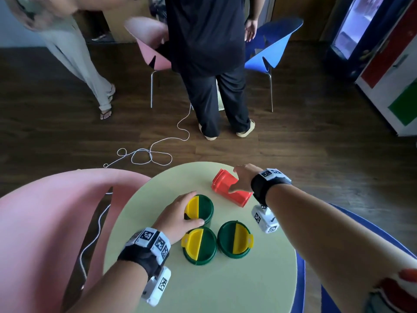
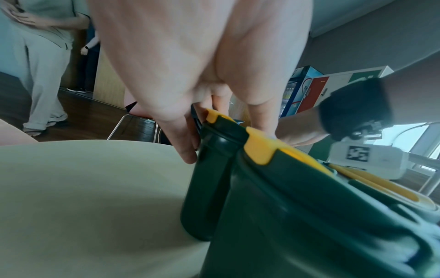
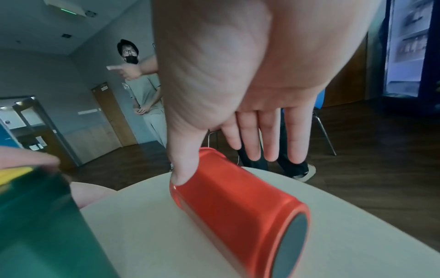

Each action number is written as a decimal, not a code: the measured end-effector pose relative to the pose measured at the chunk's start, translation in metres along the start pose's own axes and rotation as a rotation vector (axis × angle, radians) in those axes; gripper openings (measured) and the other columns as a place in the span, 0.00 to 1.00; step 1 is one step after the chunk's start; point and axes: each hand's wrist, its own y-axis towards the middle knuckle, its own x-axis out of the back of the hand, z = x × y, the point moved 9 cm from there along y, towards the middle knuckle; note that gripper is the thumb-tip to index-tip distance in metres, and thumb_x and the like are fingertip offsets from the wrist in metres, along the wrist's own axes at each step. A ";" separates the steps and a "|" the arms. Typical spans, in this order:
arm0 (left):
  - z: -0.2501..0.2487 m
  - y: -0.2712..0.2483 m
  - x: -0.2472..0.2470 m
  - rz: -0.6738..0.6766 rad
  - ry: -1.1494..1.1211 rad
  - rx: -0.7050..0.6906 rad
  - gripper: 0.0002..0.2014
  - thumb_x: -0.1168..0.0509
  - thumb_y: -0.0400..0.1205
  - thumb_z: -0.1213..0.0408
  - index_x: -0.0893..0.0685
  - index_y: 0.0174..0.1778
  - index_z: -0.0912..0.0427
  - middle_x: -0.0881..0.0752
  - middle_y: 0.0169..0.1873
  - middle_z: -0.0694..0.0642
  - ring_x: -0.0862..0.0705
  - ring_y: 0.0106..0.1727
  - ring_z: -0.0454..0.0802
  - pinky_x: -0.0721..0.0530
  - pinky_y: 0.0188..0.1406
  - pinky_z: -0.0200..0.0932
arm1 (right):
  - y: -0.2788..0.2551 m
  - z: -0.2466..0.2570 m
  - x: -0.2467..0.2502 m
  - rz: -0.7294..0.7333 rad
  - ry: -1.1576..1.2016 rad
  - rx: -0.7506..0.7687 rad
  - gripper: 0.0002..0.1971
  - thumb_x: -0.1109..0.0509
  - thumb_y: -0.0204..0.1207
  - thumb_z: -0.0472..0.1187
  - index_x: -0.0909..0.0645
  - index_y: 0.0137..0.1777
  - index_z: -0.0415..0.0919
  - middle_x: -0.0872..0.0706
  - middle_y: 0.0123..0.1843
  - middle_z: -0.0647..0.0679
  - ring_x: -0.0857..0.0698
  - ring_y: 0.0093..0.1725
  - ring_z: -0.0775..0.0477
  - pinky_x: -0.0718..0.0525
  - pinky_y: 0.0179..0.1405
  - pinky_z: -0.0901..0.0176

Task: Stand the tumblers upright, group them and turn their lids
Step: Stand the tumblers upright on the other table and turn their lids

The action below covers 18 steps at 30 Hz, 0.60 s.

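right hand [image 1: 242,177] over red tumbler [image 1: 230,187]

In the head view the left hand [image 1: 178,214] covers the left rim and part of the yellow flap of the far green tumbler [image 1: 202,207], and the right hand [image 1: 242,178] hides the middle of the red tumbler [image 1: 228,187]. The red tumbler's lid is too foreshortened to read. In the left wrist view the near green tumbler [image 2: 309,216] is blurred and cut off at the right and bottom edges.
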 end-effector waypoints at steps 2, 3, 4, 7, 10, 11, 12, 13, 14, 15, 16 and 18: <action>0.002 0.002 -0.001 0.005 0.008 -0.002 0.41 0.24 0.77 0.51 0.35 0.85 0.42 0.30 0.83 0.43 0.28 0.81 0.45 0.29 0.80 0.45 | 0.014 0.007 -0.008 0.030 0.005 0.005 0.39 0.20 0.65 0.69 0.17 0.68 0.41 0.09 0.60 0.43 0.11 0.57 0.39 0.11 0.57 0.46; 0.004 0.003 -0.001 0.005 0.008 -0.002 0.41 0.24 0.77 0.51 0.35 0.85 0.42 0.30 0.83 0.43 0.28 0.81 0.44 0.29 0.81 0.45 | 0.020 0.009 -0.012 0.035 0.025 0.007 0.37 0.20 0.64 0.69 0.15 0.63 0.41 0.08 0.57 0.44 0.11 0.54 0.40 0.10 0.56 0.46; 0.005 0.003 -0.002 0.004 0.004 -0.003 0.42 0.24 0.77 0.50 0.35 0.85 0.42 0.30 0.83 0.42 0.29 0.81 0.43 0.29 0.81 0.45 | 0.025 0.009 -0.016 0.034 0.054 -0.001 0.37 0.20 0.63 0.70 0.15 0.61 0.42 0.08 0.55 0.45 0.11 0.52 0.41 0.10 0.55 0.46; 0.006 0.003 -0.003 0.000 -0.018 -0.008 0.42 0.23 0.76 0.50 0.35 0.85 0.40 0.30 0.82 0.40 0.29 0.81 0.42 0.29 0.80 0.44 | 0.032 0.006 -0.024 0.013 0.141 -0.024 0.38 0.18 0.62 0.68 0.17 0.65 0.44 0.10 0.59 0.45 0.12 0.56 0.41 0.11 0.59 0.44; 0.008 0.005 -0.002 0.000 -0.026 -0.010 0.42 0.23 0.75 0.50 0.34 0.84 0.39 0.28 0.81 0.40 0.27 0.80 0.42 0.27 0.80 0.46 | 0.031 0.001 -0.025 -0.013 0.208 -0.043 0.41 0.17 0.61 0.66 0.20 0.71 0.44 0.12 0.63 0.44 0.14 0.60 0.41 0.13 0.60 0.46; 0.009 0.006 -0.002 0.003 -0.028 -0.008 0.42 0.22 0.74 0.49 0.34 0.84 0.39 0.28 0.81 0.40 0.26 0.79 0.43 0.27 0.79 0.47 | 0.031 0.000 -0.024 -0.030 0.225 -0.039 0.44 0.16 0.60 0.65 0.22 0.73 0.45 0.12 0.64 0.44 0.14 0.59 0.41 0.13 0.59 0.48; 0.010 0.005 -0.001 0.006 -0.028 -0.006 0.42 0.22 0.74 0.49 0.34 0.84 0.39 0.27 0.81 0.40 0.26 0.79 0.43 0.26 0.79 0.47 | 0.028 -0.001 -0.022 -0.049 0.255 -0.031 0.45 0.15 0.59 0.65 0.24 0.74 0.45 0.13 0.64 0.44 0.14 0.57 0.42 0.13 0.57 0.49; 0.010 0.005 -0.001 0.008 -0.028 -0.006 0.42 0.22 0.74 0.49 0.34 0.84 0.38 0.27 0.81 0.39 0.26 0.79 0.43 0.26 0.79 0.47 | 0.024 -0.002 -0.019 -0.074 0.293 -0.017 0.46 0.14 0.59 0.63 0.26 0.75 0.46 0.12 0.64 0.44 0.15 0.56 0.42 0.13 0.56 0.50; 0.010 0.005 -0.001 0.008 -0.028 -0.005 0.42 0.22 0.74 0.50 0.34 0.84 0.38 0.27 0.80 0.39 0.26 0.78 0.43 0.26 0.78 0.46 | 0.020 -0.003 -0.016 -0.101 0.331 0.003 0.47 0.14 0.59 0.61 0.28 0.76 0.46 0.12 0.64 0.43 0.14 0.56 0.41 0.13 0.56 0.49; 0.009 0.004 -0.001 0.008 -0.030 -0.005 0.41 0.22 0.75 0.50 0.34 0.83 0.38 0.27 0.80 0.39 0.26 0.78 0.43 0.26 0.78 0.47 | 0.014 -0.005 -0.012 -0.129 0.371 0.032 0.48 0.13 0.59 0.58 0.30 0.77 0.47 0.13 0.65 0.42 0.14 0.58 0.39 0.14 0.58 0.49; 0.008 0.004 -0.001 0.009 -0.030 -0.005 0.41 0.22 0.75 0.50 0.34 0.83 0.38 0.27 0.80 0.40 0.26 0.78 0.44 0.26 0.79 0.47 | 0.008 -0.006 -0.007 -0.155 0.407 0.066 0.49 0.12 0.60 0.56 0.32 0.79 0.47 0.14 0.67 0.41 0.14 0.62 0.38 0.15 0.60 0.49; 0.007 0.004 0.000 0.013 -0.021 -0.001 0.41 0.22 0.75 0.50 0.34 0.83 0.37 0.27 0.80 0.40 0.26 0.79 0.44 0.26 0.79 0.48 | -0.007 -0.009 -0.001 -0.193 0.496 0.125 0.49 0.12 0.61 0.51 0.34 0.80 0.48 0.16 0.69 0.42 0.16 0.64 0.38 0.17 0.61 0.49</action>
